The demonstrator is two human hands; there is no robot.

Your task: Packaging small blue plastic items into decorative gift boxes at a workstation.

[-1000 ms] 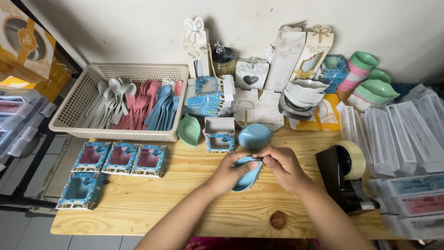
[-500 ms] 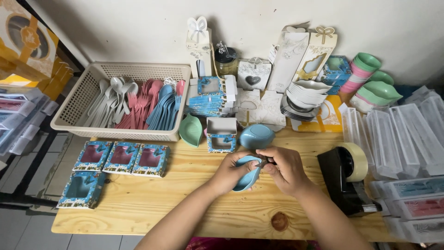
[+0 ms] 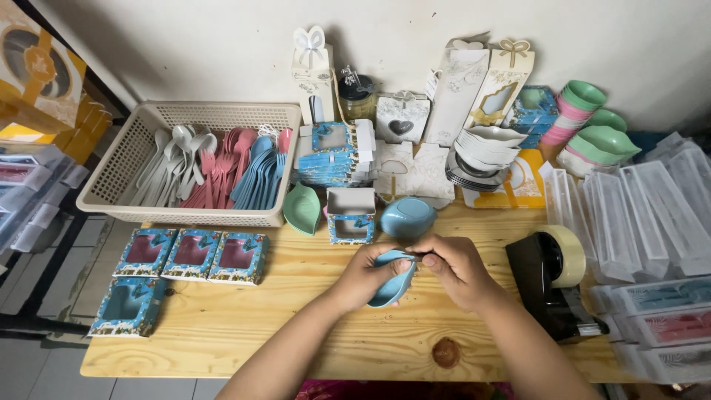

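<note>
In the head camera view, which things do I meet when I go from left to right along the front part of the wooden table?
Single blue window box → row of three blue window boxes → left hand → blue leaf-shaped dish held in both hands → right hand → black tape dispenser → clear plastic cases.

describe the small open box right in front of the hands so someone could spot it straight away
Start at the beige plastic basket of spoons at the back left of the wooden table. Just past its right end lies a green leaf-shaped dish, then the small blue patterned box standing open-topped. Unlike the four matching boxes lying flat at left, it stands alone and upright, beside a blue oval dish.
</note>
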